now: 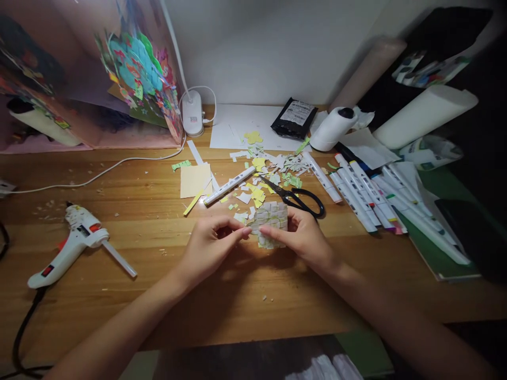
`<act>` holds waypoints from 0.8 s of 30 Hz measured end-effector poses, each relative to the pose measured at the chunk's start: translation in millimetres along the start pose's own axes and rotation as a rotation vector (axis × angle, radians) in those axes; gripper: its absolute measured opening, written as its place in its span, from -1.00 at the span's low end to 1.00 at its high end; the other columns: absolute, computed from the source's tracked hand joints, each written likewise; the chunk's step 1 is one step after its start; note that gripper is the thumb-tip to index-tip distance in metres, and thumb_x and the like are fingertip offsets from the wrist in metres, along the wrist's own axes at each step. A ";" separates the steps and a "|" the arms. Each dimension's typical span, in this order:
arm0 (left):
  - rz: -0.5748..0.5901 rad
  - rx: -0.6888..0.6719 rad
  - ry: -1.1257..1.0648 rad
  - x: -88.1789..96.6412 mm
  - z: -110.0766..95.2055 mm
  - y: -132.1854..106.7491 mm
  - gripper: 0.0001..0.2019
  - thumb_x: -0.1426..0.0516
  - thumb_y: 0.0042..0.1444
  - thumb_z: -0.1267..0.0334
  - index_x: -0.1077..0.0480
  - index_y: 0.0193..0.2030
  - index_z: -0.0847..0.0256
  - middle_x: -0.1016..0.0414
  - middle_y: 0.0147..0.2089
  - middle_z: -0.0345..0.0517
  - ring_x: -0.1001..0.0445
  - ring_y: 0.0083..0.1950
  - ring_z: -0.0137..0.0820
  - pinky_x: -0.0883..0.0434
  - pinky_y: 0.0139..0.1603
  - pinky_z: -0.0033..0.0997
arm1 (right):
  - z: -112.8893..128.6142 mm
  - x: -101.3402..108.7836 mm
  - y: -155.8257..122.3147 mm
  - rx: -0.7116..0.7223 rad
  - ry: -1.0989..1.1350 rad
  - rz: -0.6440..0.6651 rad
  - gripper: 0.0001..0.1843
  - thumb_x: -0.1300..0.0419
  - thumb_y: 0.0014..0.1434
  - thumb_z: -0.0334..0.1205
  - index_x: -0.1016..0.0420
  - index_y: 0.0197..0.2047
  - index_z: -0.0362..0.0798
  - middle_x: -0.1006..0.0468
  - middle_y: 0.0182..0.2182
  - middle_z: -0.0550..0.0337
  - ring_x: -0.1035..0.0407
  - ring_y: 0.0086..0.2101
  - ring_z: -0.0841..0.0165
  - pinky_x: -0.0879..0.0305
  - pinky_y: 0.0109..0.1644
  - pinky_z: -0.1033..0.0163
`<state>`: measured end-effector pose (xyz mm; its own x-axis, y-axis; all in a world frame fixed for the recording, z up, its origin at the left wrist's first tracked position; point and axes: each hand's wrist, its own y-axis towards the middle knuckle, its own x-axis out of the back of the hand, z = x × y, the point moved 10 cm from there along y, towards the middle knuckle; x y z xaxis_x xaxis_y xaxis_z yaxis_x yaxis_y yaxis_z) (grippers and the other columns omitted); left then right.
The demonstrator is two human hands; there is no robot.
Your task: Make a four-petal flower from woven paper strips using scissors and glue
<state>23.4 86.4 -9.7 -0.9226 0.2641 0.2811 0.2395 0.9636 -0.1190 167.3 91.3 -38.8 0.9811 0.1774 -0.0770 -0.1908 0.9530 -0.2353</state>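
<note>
A small woven square of pale green and white paper strips (pixel 273 215) is held up over the wooden table. My right hand (pixel 311 237) grips it from the right, thumb across its front and fingers behind. At its left edge my left hand (pixel 217 237) is closed in a pinch, thumb and forefinger on the paper there. Just beyond the square lie black-handled scissors (pixel 297 199), shut, among yellow, green and white paper scraps (pixel 257 195). A capped white marker (pixel 229 186) rests left of the scissors, near a beige paper square (pixel 194 180).
A white glue gun (pixel 75 243) with a glue stick lies at left, its black cord running to the front. Several markers (pixel 356 195) are piled at right. A black package (pixel 295 117), a white roll (pixel 332 129) and a lamp base (pixel 193 113) stand along the back.
</note>
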 end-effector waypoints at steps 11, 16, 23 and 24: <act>0.061 -0.160 0.191 -1.6 -8.9 2.0 -0.76 0.00 0.23 0.26 -0.45 -0.35 0.24 -0.53 -0.34 -0.11 -0.44 -0.28 -0.39 -0.32 -0.22 -0.45 | 2.1 5.9 1.7 0.036 -0.050 -0.038 -0.67 -0.40 -0.12 -0.15 -0.54 -0.23 -0.01 -0.66 -0.25 0.13 -0.54 -0.26 0.21 -0.51 -0.15 0.08; -0.076 -0.154 0.245 17.1 -12.4 3.8 -0.75 0.00 0.23 0.22 -0.41 -0.39 0.24 -0.47 -0.41 -0.14 -0.41 -0.34 -0.41 -0.31 -0.26 -0.45 | 6.9 15.9 2.8 0.062 0.004 -0.110 -0.71 -0.41 -0.13 -0.15 -0.55 -0.28 -0.02 -0.66 -0.28 0.16 -0.54 -0.28 0.26 -0.50 -0.15 0.11; 0.068 -0.015 -0.009 -11.6 -3.1 -3.1 -0.78 -0.19 0.04 0.10 -0.47 -0.35 0.23 -0.45 -0.46 -0.19 -0.34 -0.44 -0.46 -0.29 -0.41 -0.50 | 2.7 2.7 -1.5 0.041 0.133 -0.069 -0.71 -0.41 -0.14 -0.17 -0.53 -0.29 0.01 -0.66 -0.31 0.21 -0.53 -0.30 0.28 -0.49 -0.16 0.15; 0.072 0.010 -0.037 -13.7 -0.7 -3.7 -0.77 -0.21 0.01 0.10 -0.45 -0.40 0.25 -0.41 -0.50 -0.20 -0.30 -0.47 -0.48 -0.26 -0.44 -0.51 | 1.6 -0.4 -2.8 0.035 0.140 -0.055 -0.70 -0.41 -0.14 -0.17 -0.53 -0.28 0.02 -0.66 -0.30 0.22 -0.53 -0.29 0.28 -0.48 -0.15 0.15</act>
<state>35.3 79.2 -12.5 -0.9138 0.3304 0.2363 0.3025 0.9418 -0.1470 167.4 88.9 -36.6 0.9756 0.0909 -0.2000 -0.1331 0.9688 -0.2093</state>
